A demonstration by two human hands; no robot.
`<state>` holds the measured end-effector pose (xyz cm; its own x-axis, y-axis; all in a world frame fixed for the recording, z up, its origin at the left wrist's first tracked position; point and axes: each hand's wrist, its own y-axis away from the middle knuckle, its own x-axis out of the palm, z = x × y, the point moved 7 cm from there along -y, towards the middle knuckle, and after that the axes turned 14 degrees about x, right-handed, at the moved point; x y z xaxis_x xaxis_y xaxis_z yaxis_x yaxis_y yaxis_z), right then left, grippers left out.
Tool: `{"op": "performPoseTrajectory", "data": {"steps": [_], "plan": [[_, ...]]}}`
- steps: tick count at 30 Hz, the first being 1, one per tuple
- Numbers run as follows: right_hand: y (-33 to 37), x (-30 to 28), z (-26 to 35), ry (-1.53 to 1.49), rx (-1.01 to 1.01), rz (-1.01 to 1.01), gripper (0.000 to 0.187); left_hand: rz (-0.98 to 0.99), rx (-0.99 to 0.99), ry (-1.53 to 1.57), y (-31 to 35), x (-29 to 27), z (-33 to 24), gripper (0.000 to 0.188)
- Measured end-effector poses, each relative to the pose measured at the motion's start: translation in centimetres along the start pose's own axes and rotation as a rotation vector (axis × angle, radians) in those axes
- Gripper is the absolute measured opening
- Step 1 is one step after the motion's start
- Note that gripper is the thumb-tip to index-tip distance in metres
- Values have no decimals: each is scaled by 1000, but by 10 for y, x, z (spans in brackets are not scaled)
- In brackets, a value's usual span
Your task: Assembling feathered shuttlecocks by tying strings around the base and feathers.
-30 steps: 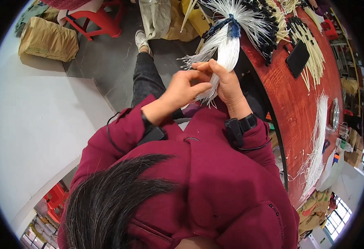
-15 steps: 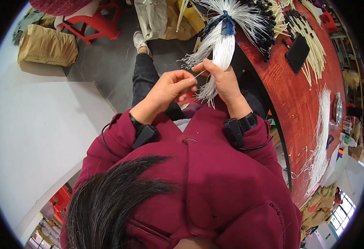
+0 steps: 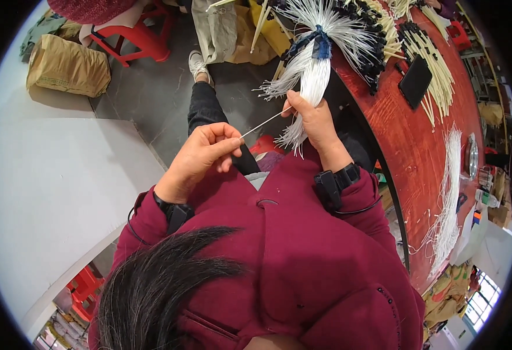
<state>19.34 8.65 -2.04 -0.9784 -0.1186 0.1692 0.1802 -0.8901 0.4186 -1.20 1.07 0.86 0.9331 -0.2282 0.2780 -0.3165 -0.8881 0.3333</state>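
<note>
Just then, a single white strand (image 3: 262, 126) was stretched in a slanting line between the person's two hands, above the lap. The left hand (image 3: 203, 150) had one end of it, thumb and forefinger pinched tight together. The right hand (image 3: 317, 119) had its fingers closed round a bundle of white strands (image 3: 315, 79), and the single strand's other end met it near the thumb. I saw the bundle's frayed ends dangling beside that hand, off the table's near side, while higher up a dark blue cloth tie (image 3: 321, 45) gathered it. Past the tie, the strands fanned out beside the red table (image 3: 411, 157). On the table a black phone (image 3: 415, 81) lay against pale sticks (image 3: 440, 84), and nearer the person a loose white hank (image 3: 446, 198) was stretched out beside a shiny dish (image 3: 472, 156). Across the floor stood a red stool (image 3: 158, 45).
</note>
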Motion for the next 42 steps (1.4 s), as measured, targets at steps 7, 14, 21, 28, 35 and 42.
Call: {"op": "performPoseTrajectory", "data": {"steps": [7,14,21,28,35,42], "plan": [[1,1,1,-20,11,-9,22,59,66,178,-15,-3,-12,10],[0,4,1,6,35,-6,23,-212,283,446,-71,32,-46,15],[4,-2,5,31,59,-6,24,-350,661,-676,-94,-15,-36,11],[-1,4,4,48,70,67,25,-9,977,-1210,-53,13,-28,10],[3,2,4,17,75,83,24,-22,768,-989,-66,13,-8,7],[2,2,2,42,86,92,23,-119,369,-232,-74,-1,11,9]]}}
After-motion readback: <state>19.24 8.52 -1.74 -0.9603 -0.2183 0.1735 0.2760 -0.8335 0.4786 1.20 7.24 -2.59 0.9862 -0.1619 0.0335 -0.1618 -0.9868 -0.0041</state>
